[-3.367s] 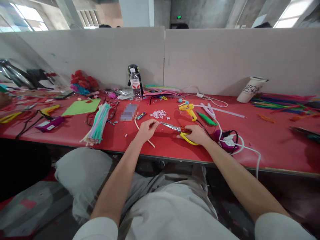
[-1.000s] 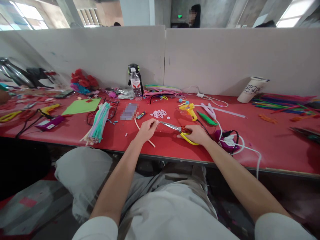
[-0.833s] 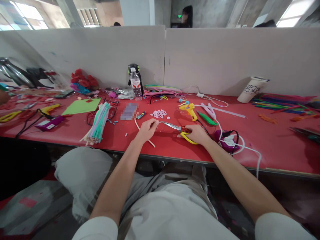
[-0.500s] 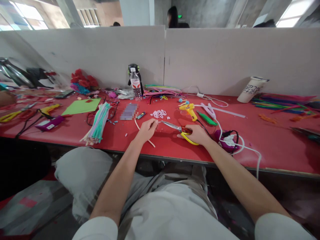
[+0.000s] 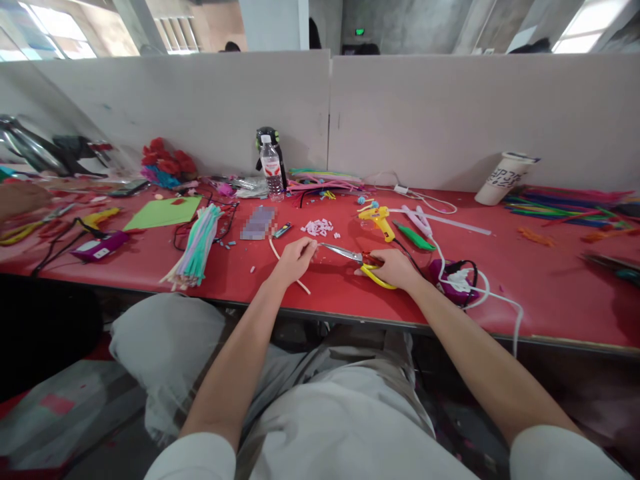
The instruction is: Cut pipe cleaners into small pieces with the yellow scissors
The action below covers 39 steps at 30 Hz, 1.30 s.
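Note:
My right hand (image 5: 393, 268) is wrapped round the yellow and red handles of the scissors (image 5: 379, 276), whose blades point left. The blade tips reach close to the fingertips of my left hand (image 5: 296, 259). Those fingers pinch the end of a pale strip (image 5: 275, 250), which seems to run under the hand and out toward the table's front edge. Just behind the hands lies a heap of small pale pink pieces (image 5: 320, 228). A single pale piece (image 5: 253, 269) rests left of my left hand.
On the red table (image 5: 340, 293) are a bundle of fuzzy stems (image 5: 197, 247), a yellow glue gun (image 5: 380, 220), a green tool (image 5: 414, 236), a water bottle (image 5: 271, 170) and a tilted cup (image 5: 505, 179). Another person's hand (image 5: 23, 200) is at far left.
My hands have barely moved; the scissors' blades look slightly closer together. At far left the other person's hand has come further into view over the yellow scissors.

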### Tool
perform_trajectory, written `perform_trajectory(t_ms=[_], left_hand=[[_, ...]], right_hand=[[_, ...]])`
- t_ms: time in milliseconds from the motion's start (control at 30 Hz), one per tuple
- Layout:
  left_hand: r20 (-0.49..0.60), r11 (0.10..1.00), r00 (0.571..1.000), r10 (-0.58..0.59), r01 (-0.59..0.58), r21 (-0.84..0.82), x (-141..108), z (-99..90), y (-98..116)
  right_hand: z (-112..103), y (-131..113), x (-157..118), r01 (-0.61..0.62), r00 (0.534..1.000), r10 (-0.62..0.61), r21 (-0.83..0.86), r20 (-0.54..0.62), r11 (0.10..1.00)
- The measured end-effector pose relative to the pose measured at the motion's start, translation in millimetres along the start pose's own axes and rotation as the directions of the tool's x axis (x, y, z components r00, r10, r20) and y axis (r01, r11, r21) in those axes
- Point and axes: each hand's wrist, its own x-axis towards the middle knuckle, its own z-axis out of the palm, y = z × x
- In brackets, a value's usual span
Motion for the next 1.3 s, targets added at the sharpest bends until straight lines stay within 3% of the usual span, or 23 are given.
perform_trajectory(t_ms=[1300], left_hand=[[0.007,1.0,1.0,-0.007,0.007,0.008,0.3,0.2,2.1]], right_hand=[[-1.7,-0.4,-1.7,0.002,1.0,-0.002,0.026,0.008,1.0]])
